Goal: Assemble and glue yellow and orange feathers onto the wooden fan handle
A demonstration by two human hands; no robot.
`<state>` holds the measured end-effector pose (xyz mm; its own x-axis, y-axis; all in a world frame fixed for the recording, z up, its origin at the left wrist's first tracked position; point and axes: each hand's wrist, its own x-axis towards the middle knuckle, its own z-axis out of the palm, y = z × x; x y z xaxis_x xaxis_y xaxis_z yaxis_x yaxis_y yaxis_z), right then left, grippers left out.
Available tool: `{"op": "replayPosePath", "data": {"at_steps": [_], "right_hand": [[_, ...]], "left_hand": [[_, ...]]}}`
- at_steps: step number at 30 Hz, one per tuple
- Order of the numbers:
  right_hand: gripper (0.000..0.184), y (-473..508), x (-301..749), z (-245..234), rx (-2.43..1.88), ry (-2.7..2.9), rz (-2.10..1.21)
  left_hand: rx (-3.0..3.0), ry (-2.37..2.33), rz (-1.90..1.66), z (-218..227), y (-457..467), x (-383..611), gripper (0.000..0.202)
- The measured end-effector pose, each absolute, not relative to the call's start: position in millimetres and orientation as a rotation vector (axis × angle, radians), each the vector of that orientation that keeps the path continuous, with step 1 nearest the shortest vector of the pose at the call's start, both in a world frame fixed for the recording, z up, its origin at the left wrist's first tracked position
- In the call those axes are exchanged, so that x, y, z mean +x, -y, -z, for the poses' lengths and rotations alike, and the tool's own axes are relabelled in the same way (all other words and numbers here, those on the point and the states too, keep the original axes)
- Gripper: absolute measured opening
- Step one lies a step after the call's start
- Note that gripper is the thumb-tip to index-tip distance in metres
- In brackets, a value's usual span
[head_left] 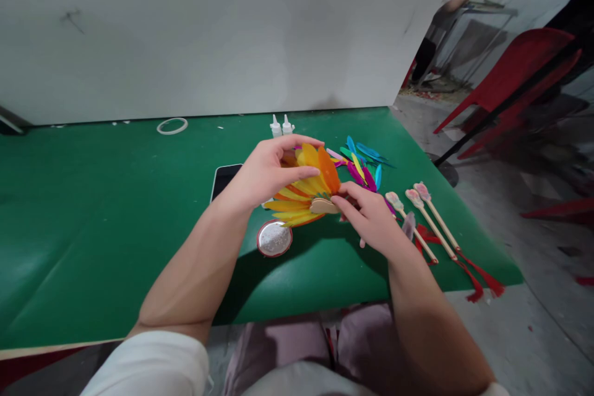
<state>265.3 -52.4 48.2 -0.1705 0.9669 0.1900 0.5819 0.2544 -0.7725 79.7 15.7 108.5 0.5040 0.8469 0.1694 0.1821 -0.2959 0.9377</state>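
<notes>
A fan of yellow and orange feathers point(310, 187) is held above the table, spread from a small pale wooden piece point(323, 205) with a scalloped edge. My left hand point(273, 167) is closed about the upper feathers, its thumb across their front and its fingers behind the top. With thumb and fingers, my right hand point(369, 216) pinches the right end of the wooden piece at the feathers' base. Just below the fan, a round silvery lid or tin point(275, 239) with a red rim lies on the table. The feathers hide part of my left fingers.
Loose colored feathers point(359, 167) lie behind my right hand on the green table point(116, 216). Three wooden sticks point(434, 219) with decorated heads and red tassels are at right. White nozzle bottles point(281, 127), a tape ring point(172, 126) and a dark-screened device point(224, 179) also lie around. A red chair point(520, 74) stands beyond.
</notes>
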Motion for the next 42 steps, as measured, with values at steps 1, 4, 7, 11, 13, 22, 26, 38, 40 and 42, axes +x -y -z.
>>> {"op": "replayPosePath", "data": {"at_steps": [1,4,7,11,13,22,26,38,40,42], "right_hand": [[0.014,52,265,-48,-1.411,1.857,-0.719],[0.018,52,265,-49,-1.417,1.881,-0.704],[0.021,52,265,-49,-1.409,1.906,-0.690],[0.020,52,264,-49,-1.379,1.922,-0.696],[0.020,52,263,-50,-1.377,1.925,-0.707],[0.026,52,275,-47,-1.413,1.897,-0.759],[0.018,53,278,-47,-1.503,1.946,-0.614],[0.033,50,276,-48,-1.444,1.431,-0.291],[0.036,47,276,-45,-1.389,1.241,-0.441],[0.039,43,274,-42,-1.316,1.090,-0.567]], "left_hand": [[1.777,-0.863,-0.855,-109,-16,80,0.044],[1.795,-0.843,-0.850,-109,-16,79,0.045],[1.836,-0.838,-0.865,-108,-16,80,0.053],[1.914,-0.853,-0.913,-106,-16,81,0.055],[1.941,-0.862,-0.926,-106,-15,82,0.051],[1.952,-0.873,-0.980,-106,-17,80,0.048],[1.912,-0.833,-0.972,-109,-15,80,0.047],[1.557,-0.720,-1.475,-98,-18,86,0.054],[1.460,-0.688,-1.278,-96,-18,89,0.064],[1.411,-0.651,-1.143,-94,-17,93,0.066]]}}
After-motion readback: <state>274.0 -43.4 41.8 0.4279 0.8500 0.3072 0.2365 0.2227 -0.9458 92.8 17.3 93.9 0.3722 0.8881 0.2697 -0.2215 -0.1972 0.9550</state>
